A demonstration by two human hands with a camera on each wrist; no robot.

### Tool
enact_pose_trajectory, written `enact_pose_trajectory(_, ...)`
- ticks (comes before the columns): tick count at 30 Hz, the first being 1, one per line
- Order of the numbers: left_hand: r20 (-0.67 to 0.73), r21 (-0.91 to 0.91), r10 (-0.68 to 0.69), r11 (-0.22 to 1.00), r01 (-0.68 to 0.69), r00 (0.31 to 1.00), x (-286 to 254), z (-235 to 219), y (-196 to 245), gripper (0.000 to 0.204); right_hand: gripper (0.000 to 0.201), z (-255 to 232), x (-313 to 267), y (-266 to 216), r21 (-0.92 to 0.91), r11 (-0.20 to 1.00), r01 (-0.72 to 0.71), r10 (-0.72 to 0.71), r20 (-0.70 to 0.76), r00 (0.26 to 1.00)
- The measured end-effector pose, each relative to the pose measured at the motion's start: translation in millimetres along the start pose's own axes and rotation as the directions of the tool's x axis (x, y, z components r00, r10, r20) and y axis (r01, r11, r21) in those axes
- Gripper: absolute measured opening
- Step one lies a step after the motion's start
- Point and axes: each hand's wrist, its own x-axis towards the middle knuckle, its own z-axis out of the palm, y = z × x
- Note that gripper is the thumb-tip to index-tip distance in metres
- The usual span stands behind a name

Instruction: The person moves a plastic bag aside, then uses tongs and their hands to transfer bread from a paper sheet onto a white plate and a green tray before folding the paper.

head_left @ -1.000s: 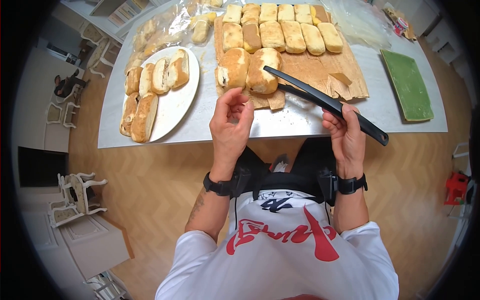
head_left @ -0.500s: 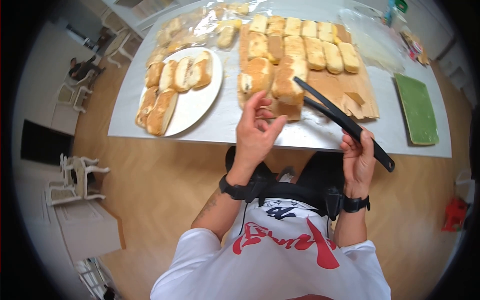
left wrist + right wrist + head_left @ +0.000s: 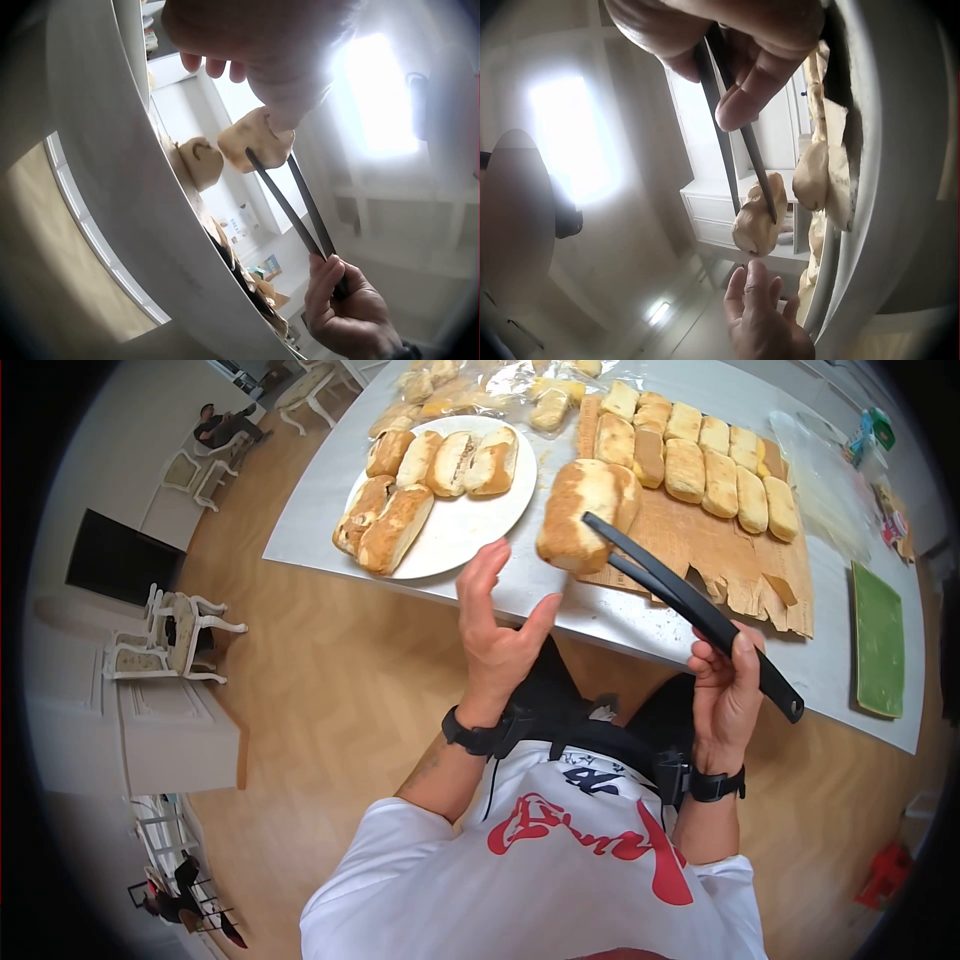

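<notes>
My right hand (image 3: pixel 728 690) grips a pair of black tongs (image 3: pixel 690 600), thumb on one side and fingers curled on the other. The tongs' arms pinch a browned bread roll (image 3: pixel 575 510), which hangs raised off the table in both wrist views. Another roll (image 3: pixel 200 161) rests beside it on the brown paper (image 3: pixel 665 530). My left hand (image 3: pixel 500 625), fingers spread and holding nothing, is just below and left of the raised roll. In the left wrist view its thumb overlaps the roll's edge. A white plate (image 3: pixel 480 525) with several rolls lies to the left.
Two rows of smaller rolls (image 3: pixel 720 480) cover the paper's far side. Clear plastic bags (image 3: pixel 490 395) with more bread lie at the back left. A green rectangular tray (image 3: pixel 878 640) is at the right edge. A seated person (image 3: pixel 225 428) is far off at upper left.
The tongs' roll has come up off the paper and moved left toward the plate. The left hand has spread its fingers beside it. The head view has turned left.
</notes>
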Motion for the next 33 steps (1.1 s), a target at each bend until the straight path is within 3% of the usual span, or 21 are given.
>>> enact_pose_trajectory(10, -0.088, 0.223, 0.019, 0.975, 0.001, 0.996, -8, -54, -33, 0.067, 0.022, 53, -1, 46, 0.017, 0.981, -0.195, 0.192, 0.123, 0.974)
enact_pose_trajectory(16, -0.156, 0.308, 0.126, 0.949, -0.073, 0.980, -3, -63, -43, 0.065, 0.022, 69, 2, 68, 0.009, 0.973, -0.230, 0.225, 0.159, 0.961)
enact_pose_trajectory(33, 0.050, 0.581, 0.134, 0.802, -0.138, 0.990, 26, -81, -60, 0.048, 0.025, 102, 3, 98, 0.012, 0.931, -0.365, 0.359, 0.147, 0.922)
